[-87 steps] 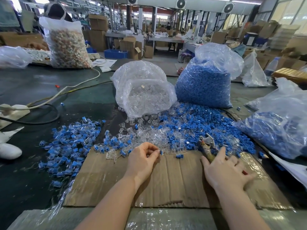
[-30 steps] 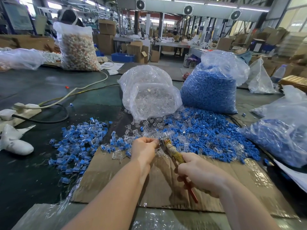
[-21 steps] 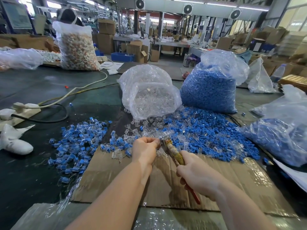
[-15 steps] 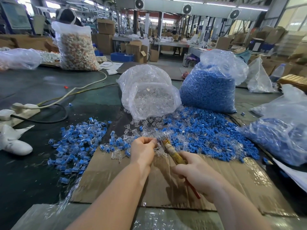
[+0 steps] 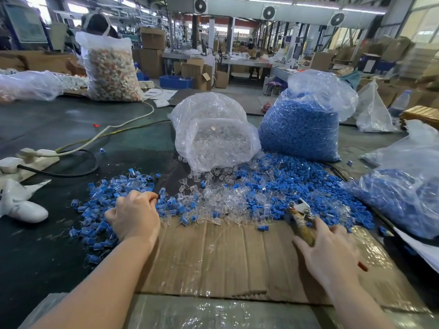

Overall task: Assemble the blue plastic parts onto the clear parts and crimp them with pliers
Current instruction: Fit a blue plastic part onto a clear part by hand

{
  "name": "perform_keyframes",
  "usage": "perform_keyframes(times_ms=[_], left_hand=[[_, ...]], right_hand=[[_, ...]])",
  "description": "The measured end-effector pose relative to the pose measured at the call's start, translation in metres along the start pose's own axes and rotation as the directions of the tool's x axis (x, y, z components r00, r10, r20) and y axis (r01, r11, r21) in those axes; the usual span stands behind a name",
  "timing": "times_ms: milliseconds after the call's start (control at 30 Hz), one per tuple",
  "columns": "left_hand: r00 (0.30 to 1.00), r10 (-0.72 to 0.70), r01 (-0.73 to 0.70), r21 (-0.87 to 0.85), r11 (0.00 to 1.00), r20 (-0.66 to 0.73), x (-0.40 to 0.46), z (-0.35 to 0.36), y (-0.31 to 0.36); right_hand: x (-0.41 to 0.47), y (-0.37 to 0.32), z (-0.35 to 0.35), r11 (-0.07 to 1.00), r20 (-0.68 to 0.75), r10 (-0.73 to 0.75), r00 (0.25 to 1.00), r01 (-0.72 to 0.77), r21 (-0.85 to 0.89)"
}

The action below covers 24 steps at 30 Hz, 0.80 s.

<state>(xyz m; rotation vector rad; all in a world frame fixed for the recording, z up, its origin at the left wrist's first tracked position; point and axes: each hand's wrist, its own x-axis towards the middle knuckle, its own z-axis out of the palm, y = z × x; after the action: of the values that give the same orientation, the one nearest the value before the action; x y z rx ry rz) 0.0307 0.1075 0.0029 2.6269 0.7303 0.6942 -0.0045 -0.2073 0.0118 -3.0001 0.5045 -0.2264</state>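
Note:
My left hand (image 5: 135, 217) hangs knuckles-up over the pile of assembled blue-and-clear parts (image 5: 107, 198) at the left. Its fingers curl loosely down and its thumb is spread apart; I see nothing held in it. Loose clear parts (image 5: 221, 200) lie in the middle and loose blue parts (image 5: 285, 181) spread to the right. The pliers (image 5: 303, 224) lie on the cardboard sheet (image 5: 225, 257), jaws pointing away from me. My right hand (image 5: 330, 252) rests flat on their handles with its fingers straight.
A bag of clear parts (image 5: 213, 136) and a bag of blue parts (image 5: 299, 129) stand behind the piles. Another bag with blue parts (image 5: 403, 193) lies at the right. At the left are a power strip (image 5: 28, 157) with cables and a white object (image 5: 21, 205).
My left hand moved left from the middle to the assembled pile. My right hand swung the pliers away to the right, laid them on the cardboard and straightened its fingers.

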Motion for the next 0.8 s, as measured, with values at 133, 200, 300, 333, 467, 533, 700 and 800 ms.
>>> perform_keyframes(times_ms=[133,200,300,333,467,533,700,800], left_hand=[[1.0,-0.005,0.004,0.019,1.0,0.021,-0.002,0.003,0.001],[1.0,0.015,-0.015,-0.011,1.0,0.002,-0.004,0.003,0.008],[0.997,0.069,-0.072,-0.124,0.99,-0.031,-0.012,0.003,0.022],[0.993,0.112,-0.117,-0.186,0.975,-0.04,-0.017,0.003,0.028],[0.946,0.323,-0.294,-0.427,0.855,-0.004,-0.045,0.007,0.061],[0.914,0.4,-0.321,-0.482,0.816,0.068,-0.059,0.014,0.074],[0.852,0.508,-0.383,-0.513,0.769,0.127,-0.08,0.026,0.09],[0.813,0.562,-0.451,-0.448,0.772,0.152,-0.083,0.032,0.091]], right_hand=[[0.0,0.005,0.005,0.998,-0.029,-0.007,1.0,0.005,-0.067],[0.0,0.006,0.007,0.997,-0.018,-0.009,1.0,0.008,-0.076],[-0.002,0.005,0.004,0.996,0.009,0.003,1.0,-0.002,-0.093],[-0.003,0.003,0.003,0.994,0.011,0.014,1.0,-0.013,-0.104],[-0.007,-0.01,0.0,0.992,-0.127,-0.124,0.984,0.121,-0.031],[-0.008,-0.022,0.003,0.951,-0.172,-0.28,0.944,0.298,0.083],[-0.006,-0.047,0.016,0.9,-0.157,-0.386,0.909,0.409,0.153],[-0.001,-0.054,0.022,0.898,-0.157,-0.375,0.914,0.4,0.184]])
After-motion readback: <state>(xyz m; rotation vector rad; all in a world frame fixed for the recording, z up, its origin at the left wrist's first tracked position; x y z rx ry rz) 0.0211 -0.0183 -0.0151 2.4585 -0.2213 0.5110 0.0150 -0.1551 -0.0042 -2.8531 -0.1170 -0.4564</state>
